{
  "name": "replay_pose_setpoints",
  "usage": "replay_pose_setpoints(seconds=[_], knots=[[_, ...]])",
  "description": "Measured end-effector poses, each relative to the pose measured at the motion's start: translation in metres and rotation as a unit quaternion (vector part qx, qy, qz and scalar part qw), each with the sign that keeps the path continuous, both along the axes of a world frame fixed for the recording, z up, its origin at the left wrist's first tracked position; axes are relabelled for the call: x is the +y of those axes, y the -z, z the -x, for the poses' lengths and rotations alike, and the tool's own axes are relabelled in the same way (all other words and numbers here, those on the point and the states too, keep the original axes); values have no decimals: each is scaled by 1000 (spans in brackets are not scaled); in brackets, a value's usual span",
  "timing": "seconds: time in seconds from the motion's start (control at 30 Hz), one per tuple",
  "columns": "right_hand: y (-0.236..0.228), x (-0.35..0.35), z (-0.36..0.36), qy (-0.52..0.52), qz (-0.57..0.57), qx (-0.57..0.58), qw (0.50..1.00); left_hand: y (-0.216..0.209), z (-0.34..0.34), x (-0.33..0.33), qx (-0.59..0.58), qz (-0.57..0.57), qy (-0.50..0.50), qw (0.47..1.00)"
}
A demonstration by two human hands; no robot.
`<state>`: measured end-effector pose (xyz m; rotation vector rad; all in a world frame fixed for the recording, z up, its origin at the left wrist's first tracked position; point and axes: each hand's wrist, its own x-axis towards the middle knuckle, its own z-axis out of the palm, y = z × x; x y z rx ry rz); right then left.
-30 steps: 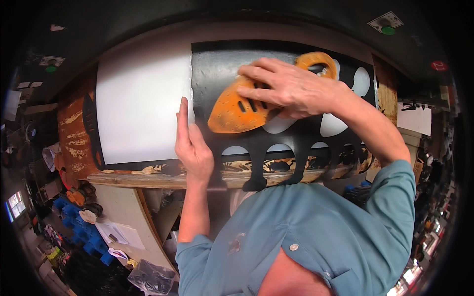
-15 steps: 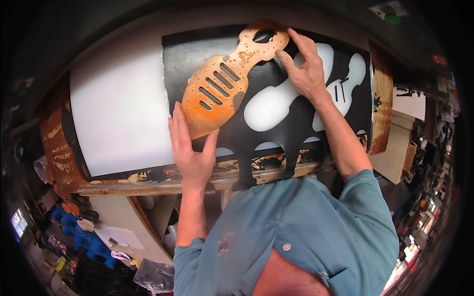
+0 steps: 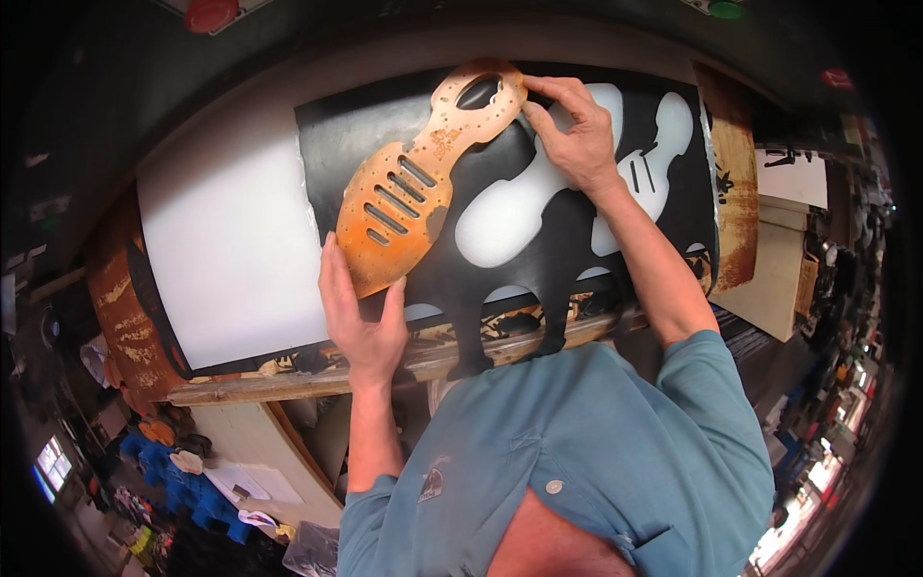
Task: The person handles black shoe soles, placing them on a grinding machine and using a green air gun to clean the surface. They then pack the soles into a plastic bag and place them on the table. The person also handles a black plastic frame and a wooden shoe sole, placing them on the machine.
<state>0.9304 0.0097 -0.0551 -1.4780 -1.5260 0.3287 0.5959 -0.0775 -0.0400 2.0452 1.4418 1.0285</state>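
Observation:
An orange, sole-shaped cutting die (image 3: 437, 154), with a row of slots and a ring-like far end, lies slantwise over a black rubber-like sheet (image 3: 351, 125). My left hand (image 3: 363, 332) cups its near tip, the thumb on the right edge and the fingers along the left. At the far end, my right hand (image 3: 582, 144) grips the ring's right edge between thumb and forefinger. Right of the die, the sheet has sole-shaped cut-outs (image 3: 500, 226) showing white beneath. Whether the die lies flat on the sheet I cannot tell.
A white board (image 3: 226, 260) extends left from under the sheet. A wooden rail (image 3: 260, 388) runs along the table's near edge, with strips of the black sheet hanging over it. Worn brown boards (image 3: 728, 183) flank the work surface. Blue crates (image 3: 183, 481) stand at lower left.
The whole view has shifted, so the scene sits farther left and lower. Against the sheet, the die has turned slightly, its far end leftward. Both hands keep their hold on it.

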Motion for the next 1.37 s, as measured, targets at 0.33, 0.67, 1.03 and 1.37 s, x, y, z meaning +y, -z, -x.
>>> replay_pose_setpoints(seconds=[0.33, 0.67, 1.03, 1.37], knots=[[-28, -90, -18, 81, 30, -12, 996, -18, 1, -67, -122, -9, 34, 992], [-66, -143, -51, 82, -130, 170, 973, 32, -42, -101, 29, -163, 34, 986], [-125, -119, -117, 145, -88, -30, 985, -4, -94, 22, 2, -190, -22, 981], [-28, -133, -97, 135, -60, -202, 968, -27, -108, 52, 2, -170, -38, 985]])
